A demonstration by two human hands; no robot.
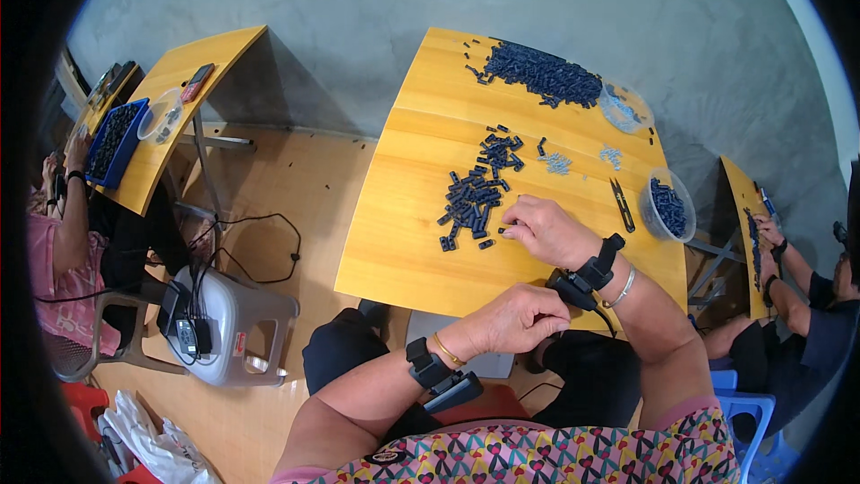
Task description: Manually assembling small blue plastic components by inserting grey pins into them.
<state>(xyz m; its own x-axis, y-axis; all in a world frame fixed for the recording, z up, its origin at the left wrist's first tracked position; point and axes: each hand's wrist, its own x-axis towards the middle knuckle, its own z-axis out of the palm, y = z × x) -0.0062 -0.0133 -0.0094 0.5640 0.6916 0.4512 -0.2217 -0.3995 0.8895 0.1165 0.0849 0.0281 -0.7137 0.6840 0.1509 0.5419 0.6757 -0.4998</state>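
My right hand (546,231) is over the yellow table (385,242), thumb and fingers pinched at a small black part (502,230). Closer to my body, past the table's near edge, my left hand (518,319) is closed with thumb and fingertips together; whatever it may hold is hidden. Just left of my right hand lies a loose pile of short black tubular parts (471,202), with a smaller group (499,151) behind it. Two little heaps of small grey pieces (556,163) lie beyond my right hand. Black-handled thread snips (622,205) rest to its right.
A large heap of black parts (542,72) covers the table's far side, beside a clear tub (626,108). Another tub (668,206) with dark parts stands at the right edge. People work at tables on both sides. A grey stool (237,323) with cables stands at left.
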